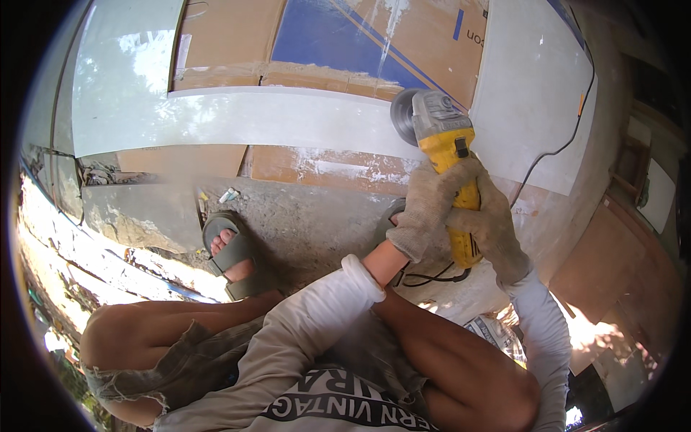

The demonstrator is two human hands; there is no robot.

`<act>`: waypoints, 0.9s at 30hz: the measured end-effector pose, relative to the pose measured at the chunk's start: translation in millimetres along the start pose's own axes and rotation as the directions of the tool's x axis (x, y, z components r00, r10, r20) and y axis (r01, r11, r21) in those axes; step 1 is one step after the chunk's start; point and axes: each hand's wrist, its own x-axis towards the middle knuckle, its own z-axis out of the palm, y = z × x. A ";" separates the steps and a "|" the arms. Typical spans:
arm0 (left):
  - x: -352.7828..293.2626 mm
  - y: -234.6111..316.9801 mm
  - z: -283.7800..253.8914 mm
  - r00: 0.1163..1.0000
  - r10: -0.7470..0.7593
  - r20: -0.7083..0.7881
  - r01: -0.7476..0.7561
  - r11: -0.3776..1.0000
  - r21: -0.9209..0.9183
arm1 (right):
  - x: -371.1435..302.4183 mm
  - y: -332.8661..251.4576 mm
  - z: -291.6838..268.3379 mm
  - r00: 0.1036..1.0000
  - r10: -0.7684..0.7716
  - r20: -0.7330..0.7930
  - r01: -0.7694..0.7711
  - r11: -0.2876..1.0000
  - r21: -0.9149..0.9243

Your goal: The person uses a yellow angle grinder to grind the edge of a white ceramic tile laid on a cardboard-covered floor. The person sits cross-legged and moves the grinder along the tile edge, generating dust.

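Both my gloved hands are wrapped round a yellow angle grinder (464, 189). My left hand (426, 205) grips the body just behind the grey gear head. My right hand (497, 234) closes on the rear part of the handle. The grinder's round disc (405, 117) looks smeared, as if spinning. It stands at the inner edge of a white sheet (288, 119), close to the lower right corner of a rectangular opening in it; I cannot tell whether it touches. Brown and blue cardboard (338, 43) shows inside that opening.
A black cord (551, 153) runs over the sheet's right side, and a loop of cable (432, 279) lies below the grinder. Cardboard strips (309, 167) lie under the sheet's near edge. My sandalled left foot (234, 252) rests on rough concrete. Brown boards (608, 252) lean at the right.
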 end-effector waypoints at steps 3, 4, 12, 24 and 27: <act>0.1 -1.9 -0.7 1.000 0.003 0.022 -0.003 1.000 -0.009 | -0.2 1.7 -2.1 1.000 0.007 0.015 -0.008 1.000 0.030; 0.5 -2.9 -0.6 1.000 0.009 0.027 -0.009 1.000 -0.007 | -0.8 2.2 -2.9 1.000 0.006 0.015 -0.007 0.999 0.038; 9.1 -6.7 0.3 0.999 0.019 0.043 -0.020 0.999 0.037 | 1.8 4.6 -6.1 1.000 0.018 -0.008 -0.018 0.999 0.043; 9.7 -7.7 4.5 1.000 -0.027 0.014 0.027 0.999 0.040 | -0.6 11.9 -9.3 1.000 -0.011 -0.018 0.012 0.999 0.053; 11.4 -8.3 3.9 0.999 -0.027 0.030 0.025 0.998 0.054 | -0.5 12.8 -9.5 1.000 -0.013 -0.023 0.014 0.999 0.043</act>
